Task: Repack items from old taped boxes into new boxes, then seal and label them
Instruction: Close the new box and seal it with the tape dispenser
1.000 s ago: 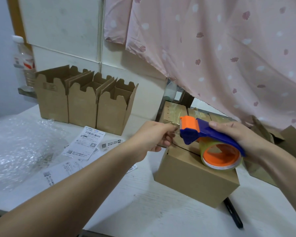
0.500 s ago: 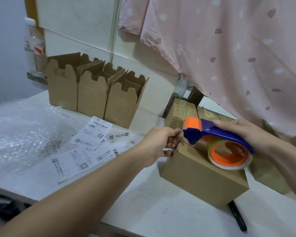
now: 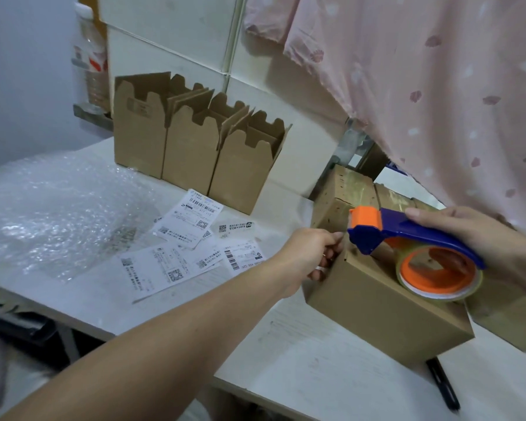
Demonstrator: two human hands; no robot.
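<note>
A closed brown cardboard box [image 3: 386, 311] sits on the white table at the right. My right hand [image 3: 465, 232] grips the blue handle of a tape dispenser [image 3: 407, 235] with an orange head and orange roll core, held over the box's top. My left hand [image 3: 313, 253] pinches the clear tape end at the box's far left top corner, just beside the dispenser's orange head. Behind this box stand old taped boxes [image 3: 346, 192], partly hidden by the dispenser. Several shipping labels [image 3: 189, 244] lie on the table to the left.
Three open new boxes [image 3: 195, 150] stand in a row against the wall. Bubble wrap [image 3: 52, 208] covers the table's left part. A black pen [image 3: 444, 387] lies at the front right. A pink curtain [image 3: 422, 86] hangs above. A plastic bottle [image 3: 90, 62] stands on a ledge.
The view has shifted, so everything sits further right and lower in frame. Both hands keep their hold at the box's corner, tape end and dispenser still close together.
</note>
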